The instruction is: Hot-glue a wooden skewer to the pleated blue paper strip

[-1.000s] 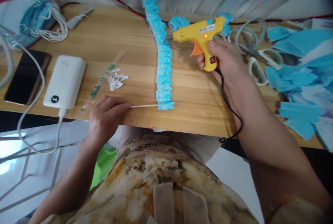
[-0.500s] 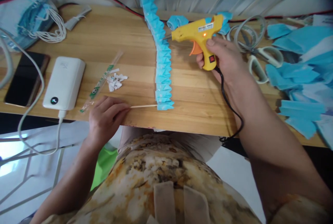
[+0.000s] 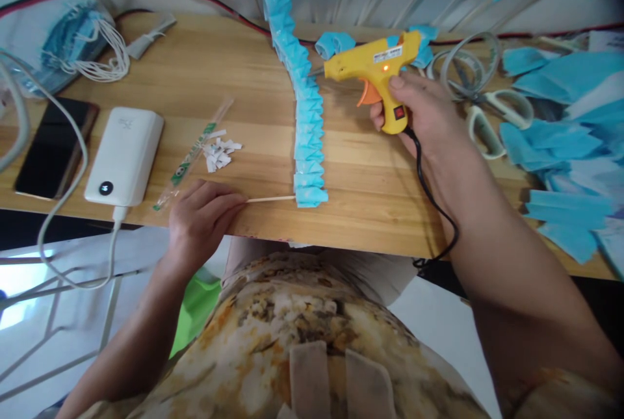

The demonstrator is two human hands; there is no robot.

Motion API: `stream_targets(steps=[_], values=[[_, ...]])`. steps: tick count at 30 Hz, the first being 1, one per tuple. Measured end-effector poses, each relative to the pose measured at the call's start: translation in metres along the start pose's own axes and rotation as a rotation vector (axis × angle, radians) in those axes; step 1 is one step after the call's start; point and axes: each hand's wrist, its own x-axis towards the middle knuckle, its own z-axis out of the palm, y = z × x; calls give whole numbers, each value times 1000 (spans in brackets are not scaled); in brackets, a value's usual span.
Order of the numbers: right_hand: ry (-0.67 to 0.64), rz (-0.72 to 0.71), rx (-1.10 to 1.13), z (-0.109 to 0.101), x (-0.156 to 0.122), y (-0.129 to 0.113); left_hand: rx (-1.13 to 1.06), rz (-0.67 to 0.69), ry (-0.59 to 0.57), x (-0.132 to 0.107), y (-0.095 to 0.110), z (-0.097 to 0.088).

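My right hand (image 3: 423,121) is closed round the handle of a yellow glue gun (image 3: 375,68) with an orange trigger; its nozzle points left at a strip of folded blue paper (image 3: 303,107). That strip runs down the wooden table (image 3: 234,88) to its near edge. My left hand (image 3: 199,221) rests at the near edge and pinches the end of a thin wooden stick (image 3: 270,199), whose other end goes under the bottom of the blue strip. The gun's black cord (image 3: 431,198) hangs over the table edge.
A white power bank (image 3: 124,156) and a dark phone (image 3: 53,146) lie at the left with white cables. A clear wrapper (image 3: 192,156) and white paper scraps (image 3: 220,151) lie near my left hand. Scissors (image 3: 492,110) and blue paper pieces (image 3: 560,139) fill the right.
The view shifted slightly; both hands, the glue gun and the stick stay where they were.
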Motion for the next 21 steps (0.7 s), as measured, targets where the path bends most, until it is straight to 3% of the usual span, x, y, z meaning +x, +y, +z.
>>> stream_targets(steps=[21], values=[[-21,13,-91,-5,3,3,-10,45,-18,5,0,-3]])
